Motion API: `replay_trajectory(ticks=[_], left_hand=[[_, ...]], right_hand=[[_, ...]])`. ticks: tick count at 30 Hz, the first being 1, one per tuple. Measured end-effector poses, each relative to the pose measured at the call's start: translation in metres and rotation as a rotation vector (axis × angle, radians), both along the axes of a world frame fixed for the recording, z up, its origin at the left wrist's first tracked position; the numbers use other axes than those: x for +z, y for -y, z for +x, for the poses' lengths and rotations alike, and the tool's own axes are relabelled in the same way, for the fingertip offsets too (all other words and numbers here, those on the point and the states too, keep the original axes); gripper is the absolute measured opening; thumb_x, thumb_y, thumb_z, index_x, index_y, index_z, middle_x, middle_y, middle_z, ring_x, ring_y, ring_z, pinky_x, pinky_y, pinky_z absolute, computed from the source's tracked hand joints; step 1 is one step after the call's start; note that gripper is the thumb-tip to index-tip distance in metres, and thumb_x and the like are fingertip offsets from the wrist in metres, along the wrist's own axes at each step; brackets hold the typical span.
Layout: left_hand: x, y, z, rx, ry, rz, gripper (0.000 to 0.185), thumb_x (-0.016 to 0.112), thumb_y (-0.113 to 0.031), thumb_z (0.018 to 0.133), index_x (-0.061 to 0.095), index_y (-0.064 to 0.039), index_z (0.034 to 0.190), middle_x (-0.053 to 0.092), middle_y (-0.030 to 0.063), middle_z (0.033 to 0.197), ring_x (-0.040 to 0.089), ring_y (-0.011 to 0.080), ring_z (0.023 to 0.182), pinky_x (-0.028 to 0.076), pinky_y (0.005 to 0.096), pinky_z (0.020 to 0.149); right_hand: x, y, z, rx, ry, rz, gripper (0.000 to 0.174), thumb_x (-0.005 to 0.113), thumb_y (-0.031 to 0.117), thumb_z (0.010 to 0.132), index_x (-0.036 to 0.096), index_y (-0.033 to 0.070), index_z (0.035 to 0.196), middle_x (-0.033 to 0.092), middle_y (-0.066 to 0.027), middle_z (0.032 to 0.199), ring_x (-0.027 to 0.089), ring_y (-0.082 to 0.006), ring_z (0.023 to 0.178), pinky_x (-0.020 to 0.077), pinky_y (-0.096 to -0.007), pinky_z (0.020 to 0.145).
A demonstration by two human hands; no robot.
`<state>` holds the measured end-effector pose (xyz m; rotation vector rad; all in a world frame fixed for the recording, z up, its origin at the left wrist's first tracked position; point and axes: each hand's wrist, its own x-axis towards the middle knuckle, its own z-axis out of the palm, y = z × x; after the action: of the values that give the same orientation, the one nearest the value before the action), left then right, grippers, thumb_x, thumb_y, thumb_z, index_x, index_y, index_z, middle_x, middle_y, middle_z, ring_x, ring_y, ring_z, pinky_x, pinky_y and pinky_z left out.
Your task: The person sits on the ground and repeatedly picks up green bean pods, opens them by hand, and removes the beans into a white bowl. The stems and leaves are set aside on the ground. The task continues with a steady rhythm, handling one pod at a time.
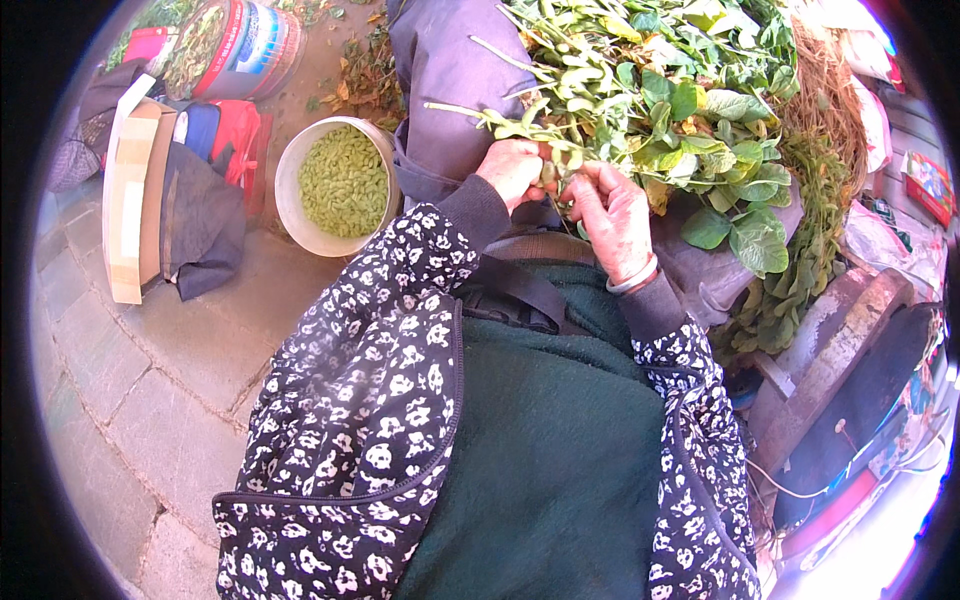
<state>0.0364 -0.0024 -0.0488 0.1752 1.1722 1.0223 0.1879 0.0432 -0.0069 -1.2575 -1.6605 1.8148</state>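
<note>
A large heap of leafy soybean plants (652, 97) with green pods lies across my lap. At its near edge my left hand (516, 171) grips a pod-bearing soybean stem (491, 118), whose bare end points left. My right hand (609, 214), with a pale bangle at the wrist, is close beside it, thumb and fingertips pinched together at the pods; what exactly lies between them is partly hidden. Left of my knee stands a white bucket (283, 187) holding loose green soybean pods (343, 181).
A cardboard box (139, 202) with dark cloth stands on the paving at left. Behind it is a clear plastic tub (281, 52) with plant matter. Fallen leaves lie beyond the bucket. At right are dry straw (825, 97) and a worn wooden piece (847, 352).
</note>
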Motion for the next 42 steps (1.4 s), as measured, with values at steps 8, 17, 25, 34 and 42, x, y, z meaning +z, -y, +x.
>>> replay_trajectory(ticks=[8,17,25,34,42], left_hand=[[0.017,0.005,0.000,0.198,0.201,0.007,0.016,0.056,-0.012,0.087,0.058,-0.002,0.099,0.053,-0.0030,0.077,0.044,0.0034,0.061,0.034,0.0161,0.048],[0.011,0.003,0.003,0.216,0.181,-0.003,0.018,0.058,-0.009,0.085,0.056,0.000,0.101,0.059,0.0023,0.088,0.048,0.0044,0.063,0.036,0.0167,0.050],[0.001,0.004,-0.003,0.091,0.294,0.155,0.017,0.054,-0.011,0.088,0.057,0.002,0.099,0.058,0.0028,0.085,0.044,0.0042,0.057,0.031,0.0155,0.045],[0.002,0.009,0.004,0.003,-0.184,0.183,0.019,0.058,-0.013,0.084,0.060,-0.001,0.098,0.058,-0.0009,0.079,0.051,0.0043,0.061,0.039,0.0162,0.053],[0.023,0.016,0.004,0.201,-0.092,-0.044,0.023,0.051,-0.020,0.088,0.056,-0.001,0.099,0.055,0.0010,0.080,0.050,0.0083,0.065,0.038,0.0180,0.052]], right_hand=[[-0.008,0.003,0.005,0.104,0.107,0.277,0.012,0.054,0.009,0.087,0.058,-0.001,0.092,0.058,-0.0008,0.068,0.049,-0.0050,0.057,0.0402,-0.0199,0.053],[-0.005,-0.002,-0.005,0.133,0.081,0.092,0.015,0.050,0.015,0.090,0.056,0.002,0.088,0.059,0.0002,0.068,0.045,-0.0030,0.053,0.0368,-0.0177,0.047],[-0.005,-0.014,-0.005,0.056,-0.077,-0.404,0.013,0.053,0.016,0.089,0.059,0.005,0.089,0.058,0.0019,0.067,0.043,-0.0012,0.049,0.0328,-0.0155,0.041],[-0.007,-0.012,-0.004,-0.006,-0.027,-0.432,0.017,0.053,0.019,0.089,0.061,0.004,0.088,0.055,0.0026,0.062,0.042,-0.0013,0.047,0.0328,-0.0163,0.039],[0.010,-0.012,-0.024,-0.075,0.084,0.238,0.012,0.059,0.011,0.085,0.060,-0.001,0.086,0.061,-0.0036,0.066,0.054,-0.0069,0.056,0.0436,-0.0222,0.053]])
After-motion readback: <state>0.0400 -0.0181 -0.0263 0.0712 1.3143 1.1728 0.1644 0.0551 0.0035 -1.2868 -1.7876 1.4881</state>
